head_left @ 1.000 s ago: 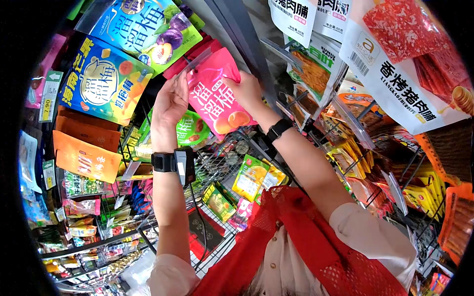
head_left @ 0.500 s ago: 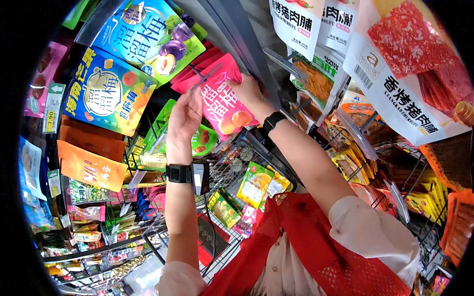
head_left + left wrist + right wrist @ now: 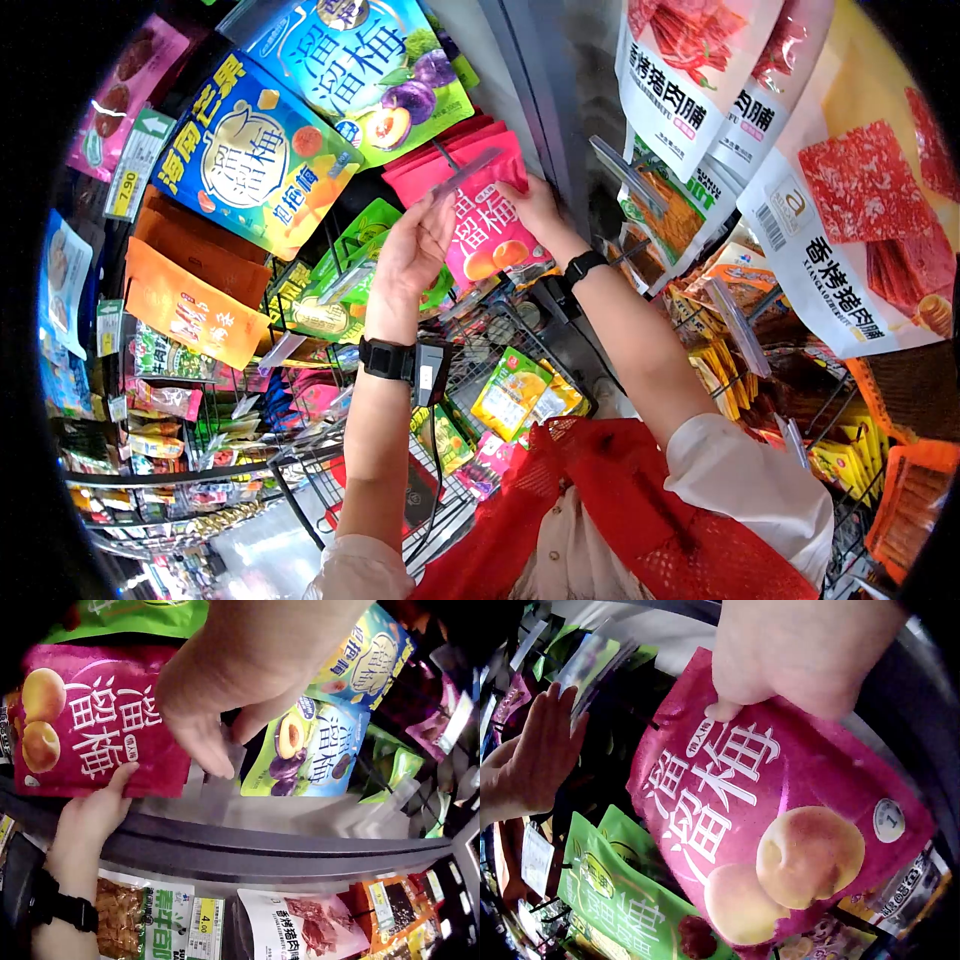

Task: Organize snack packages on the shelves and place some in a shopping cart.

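My right hand point(image 3: 540, 212) grips the top edge of a pink pouch point(image 3: 492, 235) with peaches printed on it, thumb on its front. In the right wrist view, the pouch point(image 3: 742, 795) hangs below my right hand point(image 3: 799, 664). My left hand point(image 3: 408, 250) is raised on the pouch's other side. Its fingers are extended at a clear plastic tag holder point(image 3: 468, 172) over the pouch's upper corner. The left wrist view shows my left hand point(image 3: 244, 682) at the holder point(image 3: 225, 769); whether it presses the holder is unclear. More pink pouches point(image 3: 420, 172) hang behind.
Blue pouches point(image 3: 245, 150) and an orange pouch point(image 3: 195, 315) hang at left, green pouches point(image 3: 345, 275) lower down. A dark post point(image 3: 530, 80) stands beyond the hands. White meat pouches point(image 3: 840, 250) hang at right. Below is a wire cart point(image 3: 465, 350) holding yellow-green packets point(image 3: 512, 395).
The head view has shifted, so shelves and hands appear further right. The clear holder now crosses the pink pouch's upper part. My right hand still grips the pouch; my left remains beside it.
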A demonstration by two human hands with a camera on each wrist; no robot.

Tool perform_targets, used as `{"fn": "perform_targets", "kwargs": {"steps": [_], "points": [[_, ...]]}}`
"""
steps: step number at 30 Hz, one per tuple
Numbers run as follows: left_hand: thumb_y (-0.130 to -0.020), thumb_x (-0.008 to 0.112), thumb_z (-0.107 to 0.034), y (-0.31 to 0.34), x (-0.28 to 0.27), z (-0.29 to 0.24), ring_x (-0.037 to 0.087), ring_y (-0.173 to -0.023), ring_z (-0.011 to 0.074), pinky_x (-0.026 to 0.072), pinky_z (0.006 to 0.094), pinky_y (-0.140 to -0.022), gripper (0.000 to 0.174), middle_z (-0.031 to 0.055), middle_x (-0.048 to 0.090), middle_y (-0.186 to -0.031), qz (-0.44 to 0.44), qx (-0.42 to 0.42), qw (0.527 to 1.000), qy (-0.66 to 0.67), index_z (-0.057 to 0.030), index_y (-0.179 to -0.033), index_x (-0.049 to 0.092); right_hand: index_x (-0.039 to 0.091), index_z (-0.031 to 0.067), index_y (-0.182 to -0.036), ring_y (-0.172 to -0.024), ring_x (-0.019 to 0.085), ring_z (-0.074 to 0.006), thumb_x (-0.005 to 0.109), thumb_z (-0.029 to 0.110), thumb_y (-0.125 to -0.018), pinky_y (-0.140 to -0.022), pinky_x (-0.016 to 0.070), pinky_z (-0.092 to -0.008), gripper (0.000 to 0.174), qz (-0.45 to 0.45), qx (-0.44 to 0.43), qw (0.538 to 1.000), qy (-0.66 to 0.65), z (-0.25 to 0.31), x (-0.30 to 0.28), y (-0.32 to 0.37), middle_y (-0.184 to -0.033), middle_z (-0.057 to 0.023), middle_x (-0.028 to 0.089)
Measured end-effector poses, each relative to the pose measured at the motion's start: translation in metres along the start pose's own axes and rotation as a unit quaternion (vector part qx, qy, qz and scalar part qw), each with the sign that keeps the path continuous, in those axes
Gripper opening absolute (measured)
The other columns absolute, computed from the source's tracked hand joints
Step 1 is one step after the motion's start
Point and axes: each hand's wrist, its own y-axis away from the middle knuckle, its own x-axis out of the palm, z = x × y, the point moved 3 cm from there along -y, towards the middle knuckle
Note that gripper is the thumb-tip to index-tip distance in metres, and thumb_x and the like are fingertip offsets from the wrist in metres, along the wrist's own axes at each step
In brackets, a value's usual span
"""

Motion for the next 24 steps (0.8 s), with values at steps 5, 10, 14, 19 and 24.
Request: {"fn": "perform_targets", "kwargs": {"steps": [5,10,14,19,24], "points": [[-0.085,0.047,-0.012,0.006,-0.005,0.002,0.057,-0.095,0.0208,0.0471,0.0291,-0.083,0.019,0.0153,0.058,-0.101,-0.014,0.021,0.999,-0.023,-0.0002,-0.1,0.051,0.055,-0.0004,-0.097,-0.077,0.056,-0.0122,0.061,0.03,-0.078,-0.07,0.0439,-0.0277,0.037,-0.019,-0.009,1.0,0.004,-0.008,0.002,0.004,-0.086,-0.0067,0.062],[-0.09,0.039,-0.02,0.036,-0.023,0.018,0.05,-0.105,0.0241,0.0442,0.0307,-0.087,0.031,0.0158,0.049,-0.117,0.026,-0.008,0.996,-0.09,0.0021,-0.111,0.044,0.044,-0.0042,-0.111,-0.1,0.05,-0.0344,0.059,0.047,-0.072,-0.087,0.0381,-0.0385,0.066,-0.041,0.09,0.989,0.108,-0.021,-0.003,0.023,-0.106,-0.0241,0.053],[-0.091,0.035,-0.021,0.071,-0.076,0.047,0.05,-0.105,0.0211,0.0451,0.0285,-0.085,0.037,0.0124,0.045,-0.122,-0.007,-0.016,0.995,-0.097,0.0015,-0.121,0.035,0.029,-0.008,-0.122,-0.115,0.035,-0.0369,0.06,0.042,-0.073,-0.096,0.0285,-0.0392,0.076,-0.048,0.062,0.976,0.203,-0.026,-0.003,0.068,-0.122,-0.0274,0.037],[-0.09,0.037,-0.018,0.119,-0.19,0.114,0.053,-0.102,0.0225,0.0447,0.0306,-0.086,0.028,0.0115,0.053,-0.113,-0.113,-0.036,0.993,-0.002,-0.0011,-0.111,0.044,0.022,-0.0116,-0.123,-0.12,0.024,-0.0395,0.059,0.033,-0.075,-0.1,0.0215,-0.0433,0.075,-0.05,0.058,0.965,0.251,-0.088,0.007,0.144,-0.127,-0.0298,0.025],[-0.087,0.041,-0.017,0.185,-0.365,0.205,0.048,-0.107,0.0289,0.0398,0.0366,-0.091,0.024,0.0145,0.049,-0.115,-0.202,-0.048,0.973,0.103,-0.0001,-0.103,0.046,0.024,-0.0118,-0.12,-0.119,0.024,-0.0399,0.061,0.023,-0.075,-0.1,0.0217,-0.0436,0.068,0.035,0.098,0.939,0.328,-0.119,0.01,0.244,-0.125,-0.0287,0.027]]}}
